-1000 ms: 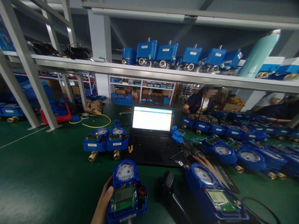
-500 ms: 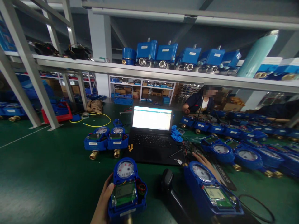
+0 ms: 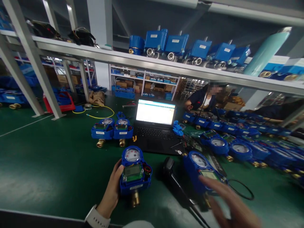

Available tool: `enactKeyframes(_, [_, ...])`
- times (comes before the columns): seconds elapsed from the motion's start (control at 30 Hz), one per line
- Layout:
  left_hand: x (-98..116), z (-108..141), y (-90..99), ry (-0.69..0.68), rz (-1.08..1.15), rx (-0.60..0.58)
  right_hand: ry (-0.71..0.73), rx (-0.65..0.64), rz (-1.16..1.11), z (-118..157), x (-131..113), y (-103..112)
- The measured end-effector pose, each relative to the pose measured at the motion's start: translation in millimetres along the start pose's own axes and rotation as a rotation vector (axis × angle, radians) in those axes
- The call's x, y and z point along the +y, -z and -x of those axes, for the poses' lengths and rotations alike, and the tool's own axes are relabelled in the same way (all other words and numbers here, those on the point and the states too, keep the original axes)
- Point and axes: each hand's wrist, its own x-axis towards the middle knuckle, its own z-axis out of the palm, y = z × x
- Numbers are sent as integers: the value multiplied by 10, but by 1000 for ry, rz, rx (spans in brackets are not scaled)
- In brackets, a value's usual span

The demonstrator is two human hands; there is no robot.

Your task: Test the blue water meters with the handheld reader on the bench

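Observation:
My left hand (image 3: pixel 112 185), with a white watch band at its wrist, is closed around the left side of a blue water meter (image 3: pixel 133 183). This meter has a round dial at the top, a small display with a green circuit board, and a brass fitting at its near end. To the right, a second water meter (image 3: pixel 190 172) rests on the bench. My right hand (image 3: pixel 231 202) hovers over its near end, fingers apart, slightly smeared by motion, and hides part of it. Between the two meters lies a black handheld scanner (image 3: pixel 169 166) with a cable.
Behind stands an open laptop (image 3: pixel 154 136), with two more meters (image 3: pixel 122 131) to its left. Rows of meters (image 3: pixel 239 150) fill the right side. A shelf (image 3: pixel 114 60) carrying blue units crosses overhead. Another person (image 3: pixel 204 98) sits across the bench.
My right hand has come from beyond the right-hand meter to its near side. The left hand still holds its meter. The view has shifted, and my watch now shows.

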Motion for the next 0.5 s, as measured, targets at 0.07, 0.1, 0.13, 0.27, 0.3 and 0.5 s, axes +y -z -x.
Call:
enactKeyframes(0.07, [18,18,-25,-17,-15,-13,59,-231,49,205,-176,-350])
enactKeyframes(0.1, [31,31,-41,-28,-22,-22,20,-261,97,267,-212,-541])
enactKeyframes(0.13, [44,41,-55,-36,-27,-33,-37,-244,146,299,-225,-718])
enactKeyframes(0.27, [47,35,-60,-64,-18,-74,-264,-302,279,215,-217,-1066])
enactKeyframes(0.3, [37,24,-50,-67,-14,-81,-301,-346,285,182,-219,-1059])
enactKeyframes(0.5, [-19,-29,-16,-74,6,-107,-432,-336,-69,405,-298,-716])
